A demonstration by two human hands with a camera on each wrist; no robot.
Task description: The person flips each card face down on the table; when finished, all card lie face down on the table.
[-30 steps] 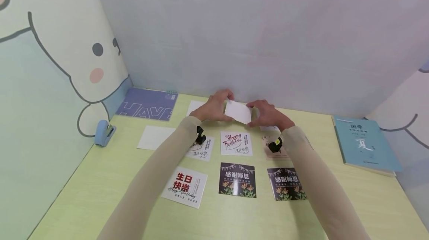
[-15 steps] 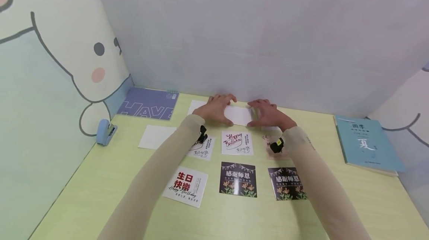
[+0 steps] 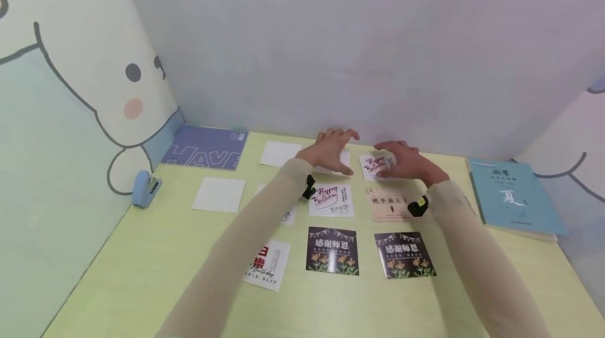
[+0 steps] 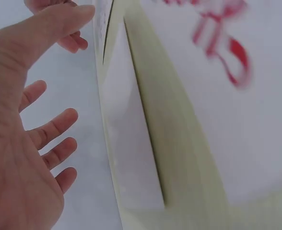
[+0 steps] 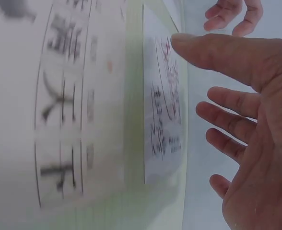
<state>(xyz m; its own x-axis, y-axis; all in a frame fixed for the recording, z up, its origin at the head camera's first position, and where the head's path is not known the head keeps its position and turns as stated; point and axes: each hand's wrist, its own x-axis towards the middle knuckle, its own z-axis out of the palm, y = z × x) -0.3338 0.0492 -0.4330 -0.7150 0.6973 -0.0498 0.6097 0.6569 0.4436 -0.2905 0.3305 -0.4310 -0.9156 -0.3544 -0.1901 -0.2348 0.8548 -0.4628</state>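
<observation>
Both hands hover at the far edge of the worktop point(image 3: 142, 285) with fingers spread and holding nothing. The left hand point(image 3: 332, 150) hangs over a blank white card point(image 3: 341, 162) lying flat near the back wall; in its wrist view the palm is plainly open above that pale sheet. The right hand point(image 3: 407, 161) spreads over a white Happy Birthday card point(image 3: 371, 166) just beside it, the thumb close to the print, and I cannot tell whether any fingertip touches.

These two cards close the back row. Nearer lie a second Happy Birthday card point(image 3: 331, 200) and a peach card point(image 3: 388, 207), then two dark flowered cards point(image 3: 332, 250) point(image 3: 404, 255) and a red-lettered card point(image 3: 269, 271) partly under the left sleeve. More blank white cards point(image 3: 281, 153) point(image 3: 219, 194) sit to the left.

I judge the laying-out step is in hand, with a card just set down. The next move seems to call for lifting the hands straight up so the row is not nudged askew.

A purple notebook point(image 3: 205, 147) and a blue stapler point(image 3: 144, 189) sit far left, and a teal book point(image 3: 512, 196) far right.
</observation>
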